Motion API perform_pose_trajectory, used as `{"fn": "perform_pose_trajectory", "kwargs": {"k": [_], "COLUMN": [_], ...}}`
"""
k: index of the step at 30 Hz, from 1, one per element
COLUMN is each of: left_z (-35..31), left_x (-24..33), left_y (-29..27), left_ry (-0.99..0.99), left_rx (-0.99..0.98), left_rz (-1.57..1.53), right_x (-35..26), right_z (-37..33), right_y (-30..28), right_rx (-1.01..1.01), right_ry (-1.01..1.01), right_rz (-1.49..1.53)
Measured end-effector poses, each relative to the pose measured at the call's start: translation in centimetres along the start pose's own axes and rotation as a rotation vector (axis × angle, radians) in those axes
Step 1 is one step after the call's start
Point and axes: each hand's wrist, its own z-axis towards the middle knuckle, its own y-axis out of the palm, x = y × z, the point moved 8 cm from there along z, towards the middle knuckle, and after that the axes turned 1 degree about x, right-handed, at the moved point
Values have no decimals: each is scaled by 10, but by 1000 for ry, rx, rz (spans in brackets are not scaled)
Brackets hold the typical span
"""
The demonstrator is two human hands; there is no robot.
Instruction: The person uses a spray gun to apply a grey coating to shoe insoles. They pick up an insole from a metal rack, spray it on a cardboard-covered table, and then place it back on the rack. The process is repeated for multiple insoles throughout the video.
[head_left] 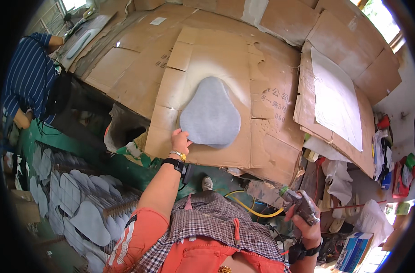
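A grey, pear-shaped flat pad [211, 113] lies on a cardboard sheet [171, 129], its narrow end pointing away from me. My left hand [181, 140] is closed on the pad's near left edge, fingertips over its rim. At the lower right, my right hand [308, 226] grips a spray gun [303, 207], well apart from the pad. A yellow hose [257, 214] runs toward the gun from the left. Pale, whitish overspray marks the cardboard around the pad's far end.
Several similar grey pieces [89, 223] stand in a rack at the lower left. A person [32, 77] in a striped shirt is at the far left. A white sheet on a cardboard panel [337, 98] leans at the right, above bags and boxes.
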Motion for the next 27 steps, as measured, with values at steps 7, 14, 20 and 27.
{"fn": "perform_pose_trajectory", "kwargs": {"k": [7,14,20,27], "left_z": [0,-31,-144,-247], "left_x": [1,34,133,170], "left_y": [9,50,60,-67], "left_ry": [2,6,283,305], "left_rx": [57,-257,-518,-511], "left_rz": [136,21,-369,-575], "right_x": [-9,-9,-12,36], "right_z": [17,21,48,83], "right_y": [12,-7,38,124], "right_rx": [6,246,66,-367], "right_ry": [-94,-98,-196,37], "right_rz": [119,-14,-29,-110]}}
